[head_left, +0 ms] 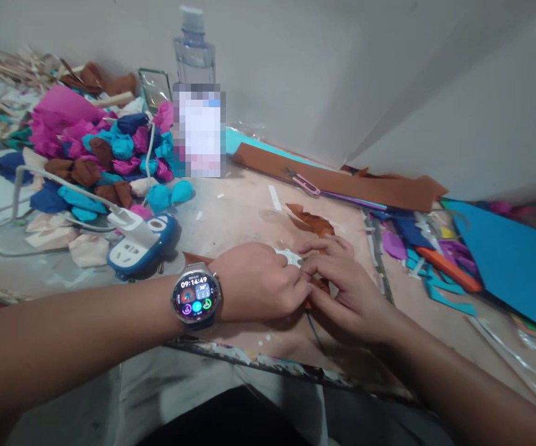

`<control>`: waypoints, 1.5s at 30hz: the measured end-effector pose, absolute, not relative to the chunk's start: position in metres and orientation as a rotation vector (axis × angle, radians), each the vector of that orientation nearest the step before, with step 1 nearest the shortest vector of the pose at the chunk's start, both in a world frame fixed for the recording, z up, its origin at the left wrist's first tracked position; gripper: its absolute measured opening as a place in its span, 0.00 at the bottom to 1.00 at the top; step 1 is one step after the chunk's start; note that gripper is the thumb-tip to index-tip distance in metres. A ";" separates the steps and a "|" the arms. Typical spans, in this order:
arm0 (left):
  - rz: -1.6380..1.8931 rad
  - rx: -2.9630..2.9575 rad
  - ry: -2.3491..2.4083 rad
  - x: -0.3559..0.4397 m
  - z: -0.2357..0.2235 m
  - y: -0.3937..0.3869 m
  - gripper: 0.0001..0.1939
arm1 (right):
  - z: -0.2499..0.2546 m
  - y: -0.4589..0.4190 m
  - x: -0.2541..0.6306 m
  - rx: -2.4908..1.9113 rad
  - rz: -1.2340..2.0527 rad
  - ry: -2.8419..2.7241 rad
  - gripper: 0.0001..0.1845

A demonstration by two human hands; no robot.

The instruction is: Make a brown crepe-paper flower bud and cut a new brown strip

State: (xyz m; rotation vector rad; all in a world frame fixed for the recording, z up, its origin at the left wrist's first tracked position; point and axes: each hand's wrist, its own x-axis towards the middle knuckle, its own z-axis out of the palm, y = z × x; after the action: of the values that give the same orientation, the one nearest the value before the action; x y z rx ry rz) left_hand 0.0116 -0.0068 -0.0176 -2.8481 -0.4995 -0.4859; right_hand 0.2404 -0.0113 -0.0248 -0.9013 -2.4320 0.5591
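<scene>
My left hand (261, 282), with a watch (196, 296) on its wrist, is closed over the work board, its fingertips meeting those of my right hand. What lies inside its fingers is hidden. My right hand (349, 288) has bent fingers, thumb and forefinger pinched at a piece of brown crepe paper (311, 220). The paper rises behind the fingers and shows again between them. A small white piece (290, 256) sticks out just behind my left knuckles; its kind is unclear. A thin dark strand hangs below the fingertips.
Crumpled paper balls (121, 145) pile up at the left beside a blue power strip (142, 248) with a white cable. A phone (200, 130) leans against a bottle (194, 52). Pink thread snips (302, 181) lie on a brown strip (342, 184). An orange cutter (451, 269) and blue sheet (514, 254) are right.
</scene>
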 end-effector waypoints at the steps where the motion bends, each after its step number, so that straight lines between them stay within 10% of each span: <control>1: -0.495 -2.848 -0.509 0.012 -0.018 -0.007 0.10 | -0.025 -0.011 0.240 -0.902 0.554 -2.433 0.05; 24: -0.846 -3.638 -1.522 0.012 -0.019 0.004 0.15 | -0.030 -0.007 0.245 -0.894 0.438 -2.362 0.04; 45: -0.617 -3.696 -1.524 0.012 -0.016 0.006 0.15 | -0.031 -0.006 0.248 -0.878 0.461 -2.369 0.05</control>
State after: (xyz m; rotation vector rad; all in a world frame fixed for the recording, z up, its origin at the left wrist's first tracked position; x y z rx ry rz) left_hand 0.0116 0.0055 -0.0163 -3.6964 -1.5240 -0.6169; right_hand 0.2482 -0.0064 -0.0309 -0.8784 -2.3694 0.4608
